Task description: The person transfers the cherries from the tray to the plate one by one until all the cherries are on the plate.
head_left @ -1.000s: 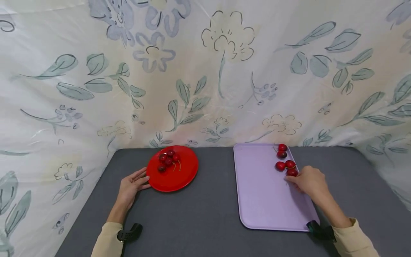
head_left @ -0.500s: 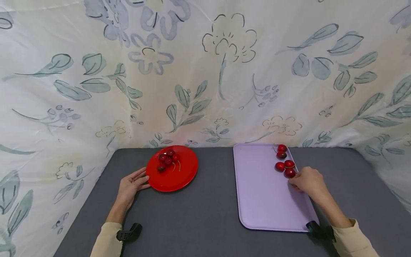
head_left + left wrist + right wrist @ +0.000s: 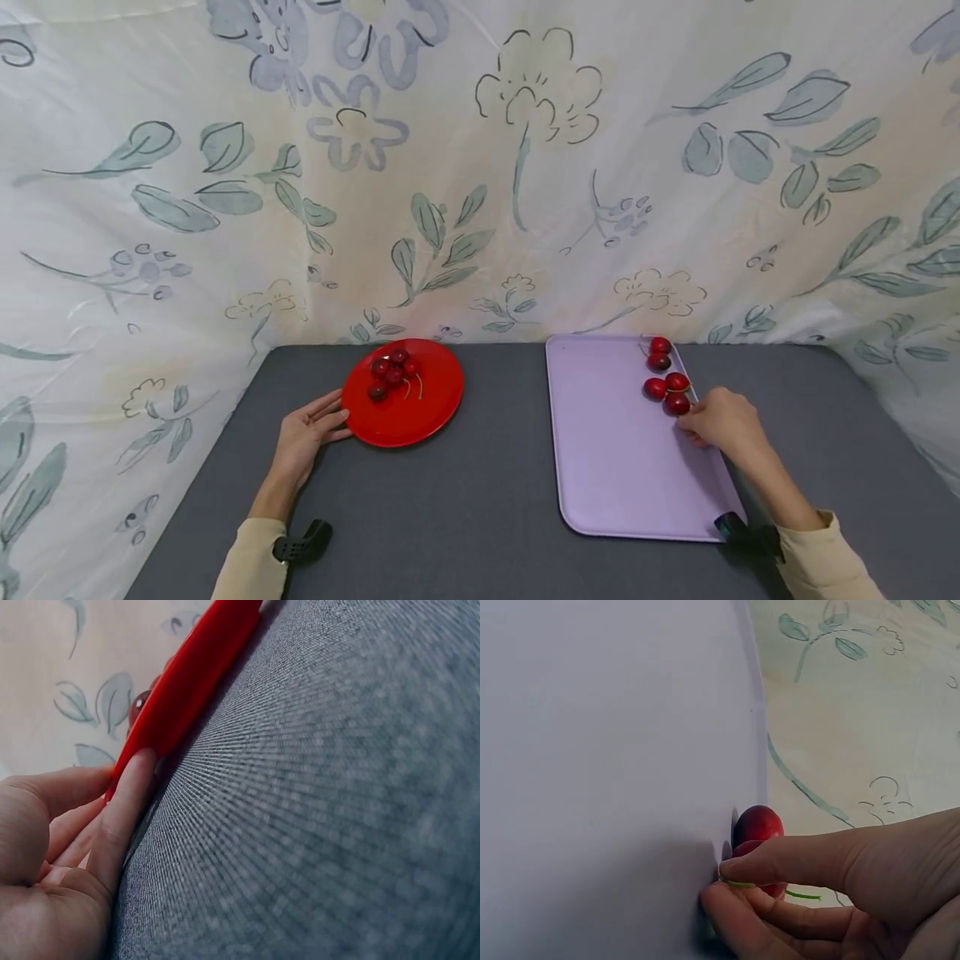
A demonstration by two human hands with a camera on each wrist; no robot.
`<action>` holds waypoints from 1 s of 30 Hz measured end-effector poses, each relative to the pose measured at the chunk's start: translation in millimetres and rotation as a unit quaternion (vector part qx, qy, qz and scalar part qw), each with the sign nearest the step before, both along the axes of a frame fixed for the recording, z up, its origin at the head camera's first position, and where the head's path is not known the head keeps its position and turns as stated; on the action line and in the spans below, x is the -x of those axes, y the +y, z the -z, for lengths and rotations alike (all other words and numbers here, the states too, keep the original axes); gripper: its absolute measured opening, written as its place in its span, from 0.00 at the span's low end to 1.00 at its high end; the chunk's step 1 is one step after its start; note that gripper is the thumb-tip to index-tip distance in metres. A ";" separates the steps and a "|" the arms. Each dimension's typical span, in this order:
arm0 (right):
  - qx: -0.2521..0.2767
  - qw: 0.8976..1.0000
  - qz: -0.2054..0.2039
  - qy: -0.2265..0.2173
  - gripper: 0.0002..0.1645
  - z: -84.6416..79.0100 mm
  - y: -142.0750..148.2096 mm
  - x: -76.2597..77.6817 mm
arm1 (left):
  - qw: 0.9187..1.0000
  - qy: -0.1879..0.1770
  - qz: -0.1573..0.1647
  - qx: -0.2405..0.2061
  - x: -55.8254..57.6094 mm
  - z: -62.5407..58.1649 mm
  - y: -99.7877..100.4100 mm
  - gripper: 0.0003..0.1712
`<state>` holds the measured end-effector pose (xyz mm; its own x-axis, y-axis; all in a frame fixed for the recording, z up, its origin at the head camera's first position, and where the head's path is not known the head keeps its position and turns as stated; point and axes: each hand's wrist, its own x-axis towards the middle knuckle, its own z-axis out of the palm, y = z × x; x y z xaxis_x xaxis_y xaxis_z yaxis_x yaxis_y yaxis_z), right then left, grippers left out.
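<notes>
My left hand (image 3: 298, 437) holds the near-left rim of a round red plate (image 3: 416, 421); the left wrist view shows its fingertips pinching the edge of the red plate (image 3: 187, 686). A pile of dark red cherries (image 3: 393, 377) lies on that plate, some with stems. On the right, a lilac tray (image 3: 622, 475) bears several more cherries along its right side. My right hand (image 3: 723, 421) is over the tray's right edge, at the nearest cherry (image 3: 677, 404). Thumb and forefinger pinch a green stem (image 3: 741, 884) there, close above the tray; curled fingers partly hide the fruit.
Two cherries (image 3: 659, 354) lie near the tray's far right corner, and another pair (image 3: 666, 387) sits just beyond my right hand. Dark grey cloth (image 3: 502, 467) covers the table between plate and tray. A floral curtain (image 3: 450, 167) hangs behind the table's far edge.
My right hand has shifted slightly right and nearer, and the nearest cherry has moved a little left and nearer. My left hand and the plate stay where they were.
</notes>
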<state>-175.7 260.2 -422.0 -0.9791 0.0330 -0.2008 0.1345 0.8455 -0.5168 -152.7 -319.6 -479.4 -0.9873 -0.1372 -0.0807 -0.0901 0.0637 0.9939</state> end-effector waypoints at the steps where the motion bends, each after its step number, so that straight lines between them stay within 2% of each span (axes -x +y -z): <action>1: 0.004 1.000 0.000 -0.001 0.18 -0.4 1.1 -0.6 | 1.000 -0.001 0.002 0.001 0.0 -0.3 0.0 0.33; 4: 0.027 1.000 -0.006 -0.002 0.13 -0.8 5.6 -2.1 | 1.000 -0.002 0.003 -0.002 -0.5 -1.8 -0.3 0.33; 7: 0.082 0.997 -0.004 -0.014 0.10 -0.2 10.9 -2.3 | 1.000 -0.003 0.002 -0.004 -1.2 -3.7 -0.7 0.34; 11: 0.172 0.984 0.000 -0.046 0.17 1.0 15.8 -1.9 | 1.000 -0.002 0.005 0.000 -0.3 -5.3 -0.3 0.33; 16: 0.250 0.966 0.003 -0.070 0.23 2.2 13.0 -2.6 | 1.000 -0.004 0.006 0.007 1.6 -5.0 1.2 0.32; 22: 0.285 0.956 -0.006 -0.074 0.28 -0.2 0.7 -1.0 | 1.000 -0.007 0.001 0.003 2.0 -3.5 1.6 0.32; 26: 0.277 0.958 -0.010 -0.069 0.25 -0.5 -10.8 0.5 | 1.000 -0.009 0.000 0.003 2.0 -2.6 0.6 0.33; 30: 0.293 0.954 -0.020 -0.067 0.23 -0.1 -23.4 2.7 | 1.000 -0.009 0.004 0.002 1.4 -2.8 0.1 0.33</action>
